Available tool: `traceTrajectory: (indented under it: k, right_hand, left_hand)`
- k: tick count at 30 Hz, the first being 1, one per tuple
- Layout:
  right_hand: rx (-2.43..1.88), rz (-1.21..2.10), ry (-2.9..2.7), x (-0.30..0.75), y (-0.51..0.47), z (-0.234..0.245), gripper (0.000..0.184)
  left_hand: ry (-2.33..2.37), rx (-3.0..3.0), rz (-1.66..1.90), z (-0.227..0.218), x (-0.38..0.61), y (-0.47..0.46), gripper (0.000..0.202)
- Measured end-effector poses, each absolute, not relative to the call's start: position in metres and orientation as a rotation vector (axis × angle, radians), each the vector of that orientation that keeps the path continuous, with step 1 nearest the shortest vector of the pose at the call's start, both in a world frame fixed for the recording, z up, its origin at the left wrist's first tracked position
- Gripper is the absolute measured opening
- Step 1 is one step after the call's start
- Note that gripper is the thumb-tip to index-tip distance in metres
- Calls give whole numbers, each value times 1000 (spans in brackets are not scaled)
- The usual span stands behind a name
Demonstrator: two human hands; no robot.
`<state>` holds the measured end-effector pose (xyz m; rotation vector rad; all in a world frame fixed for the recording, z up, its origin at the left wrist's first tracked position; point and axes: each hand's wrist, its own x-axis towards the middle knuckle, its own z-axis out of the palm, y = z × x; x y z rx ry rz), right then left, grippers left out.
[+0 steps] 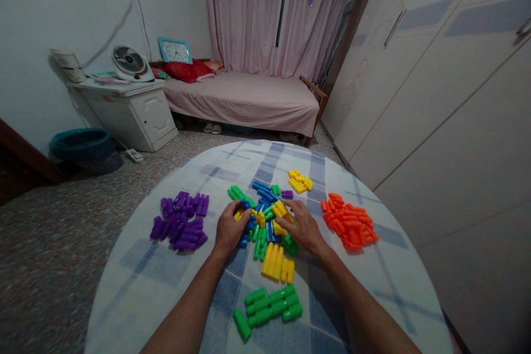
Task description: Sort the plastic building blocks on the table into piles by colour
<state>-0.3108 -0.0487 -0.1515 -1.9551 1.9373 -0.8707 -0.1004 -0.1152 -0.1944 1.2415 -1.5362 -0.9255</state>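
A mixed heap of plastic toy building blocks, with blue blocks [265, 192] and green blocks [260, 243] among yellow ones, lies mid-table. At its left side, my left hand [229, 228] curls its fingers around a blue block [245, 204]; a bit of yellow shows by the thumb. My right hand [302, 225] grips a yellow block [280, 209] between thumb and fingers over the heap's right side. Some fingertips are hidden. Closer to me lie joined yellow blocks [272, 261] and a row of green blocks [274, 306].
Purple blocks [182, 224] form a pile at left, orange blocks [350, 222] one at right. A small yellow group [300, 181] sits farther back. A checked cloth [141, 287] covers the round table. Beyond are a bed [249, 94], a cabinet [153, 116] and a wardrobe [415, 94].
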Motion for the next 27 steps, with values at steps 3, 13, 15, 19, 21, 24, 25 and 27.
traceTrajectory:
  k: [3, 13, 15, 19, 21, 24, 25, 27]
  right_hand:
    - [-1910, -838, 1977, -306, -47, -158, 43]
    - [-1717, -1251, 2179, -341, -80, -154, 45]
    - [-1787, -1174, 2358, -355, -99, -148, 39]
    - [-1928, -805, 2568, -375, -133, -142, 28]
    - [-1989, -663, 2593, -378, -143, -144, 26]
    - [-2013, -518, 2621, -378, -148, -148, 26]
    - [-2007, -502, 2628, -377, -148, -148, 26]
    - [-1992, -536, 2633, -375, -144, -148, 27]
  left_hand:
    - [-1527, 1238, -943, -194, -100, -115, 40]
    - [-1491, 1230, -950, -192, -101, -114, 39]
    - [-1495, 1227, -942, -193, -101, -115, 39]
    - [-1509, 1236, -948, -192, -100, -114, 39]
    - [-1522, 1238, -942, -191, -100, -114, 38]
    - [-1522, 1242, -943, -190, -100, -113, 37]
    - [-1518, 1238, -949, -190, -100, -113, 37]
    - [-1512, 1224, -957, -191, -100, -113, 37]
